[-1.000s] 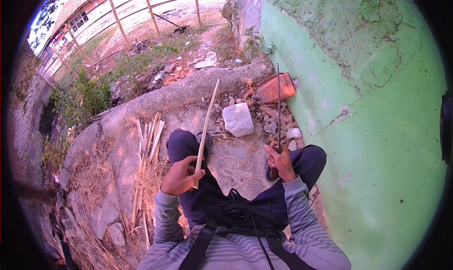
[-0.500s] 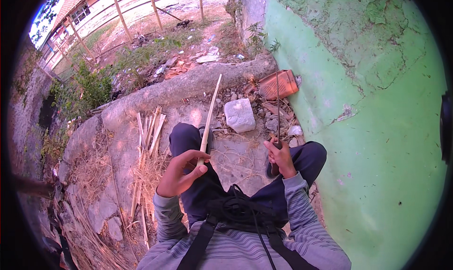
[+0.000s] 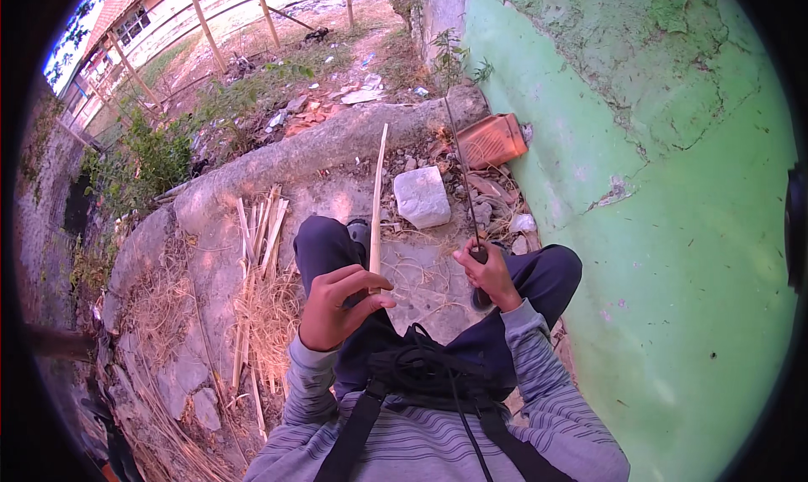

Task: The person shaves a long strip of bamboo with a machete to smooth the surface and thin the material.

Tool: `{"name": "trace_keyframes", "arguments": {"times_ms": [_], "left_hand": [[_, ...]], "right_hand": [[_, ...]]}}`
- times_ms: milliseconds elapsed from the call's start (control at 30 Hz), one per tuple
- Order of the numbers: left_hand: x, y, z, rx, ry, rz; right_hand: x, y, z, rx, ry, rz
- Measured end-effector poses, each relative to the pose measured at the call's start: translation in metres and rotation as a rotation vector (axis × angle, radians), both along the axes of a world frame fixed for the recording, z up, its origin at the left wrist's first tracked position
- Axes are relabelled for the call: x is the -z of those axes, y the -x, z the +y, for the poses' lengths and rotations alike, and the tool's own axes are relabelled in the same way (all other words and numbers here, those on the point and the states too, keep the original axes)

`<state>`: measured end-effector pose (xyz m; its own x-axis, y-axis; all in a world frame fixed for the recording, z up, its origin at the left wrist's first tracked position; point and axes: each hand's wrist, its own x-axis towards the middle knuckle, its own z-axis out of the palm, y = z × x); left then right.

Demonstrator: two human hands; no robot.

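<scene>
Between the thumb and fingers of my left hand (image 3: 338, 307) a pale, tapered strip of split wood or bamboo (image 3: 377, 208) stands upright, its thin tip pointing away from me. My right hand (image 3: 492, 278) is wrapped round the dark handle of a long, thin, dark-bladed knife (image 3: 464, 175). The blade slants forward and slightly left, apart from the strip. Both hands are over my bent legs. On the ground left of my knee lie several split strips (image 3: 263, 229) with a heap of pale shavings (image 3: 268, 318).
A whitish stone block (image 3: 422, 197) rests ahead of my knees. Behind it an orange clay tile (image 3: 491, 140) leans near the green wall (image 3: 673, 255), which rises close on my right. A low rounded concrete ridge (image 3: 295, 155) crosses in front. Bushes (image 3: 147, 166) grow at the far left.
The strip has turned more upright, and my left hand has shifted slightly right. My right hand has moved a little left, with the knife's tip swinging left.
</scene>
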<state>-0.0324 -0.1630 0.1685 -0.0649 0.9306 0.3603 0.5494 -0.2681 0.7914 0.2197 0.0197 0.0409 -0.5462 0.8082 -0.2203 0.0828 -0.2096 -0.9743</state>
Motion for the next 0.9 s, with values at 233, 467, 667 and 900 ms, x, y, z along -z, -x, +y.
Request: {"name": "trace_keyframes", "arguments": {"times_ms": [233, 467, 667, 900], "left_hand": [[0.005, -0.013, 0.015, -0.034, -0.064, -0.072], [0.019, -0.024, 0.015, -0.197, -0.128, -0.057], [0.026, -0.022, 0.018, -0.307, -0.208, -0.046], [0.032, -0.025, 0.018, -0.35, -0.168, -0.103]], "right_hand": [[-0.022, 0.015, -0.007, -0.173, -0.103, 0.03], [-0.018, 0.032, -0.007, -0.519, 0.054, 0.255], [-0.035, 0.062, -0.008, -0.703, 0.137, 0.273], [-0.038, 0.077, -0.004, -0.787, 0.073, 0.215]]}}
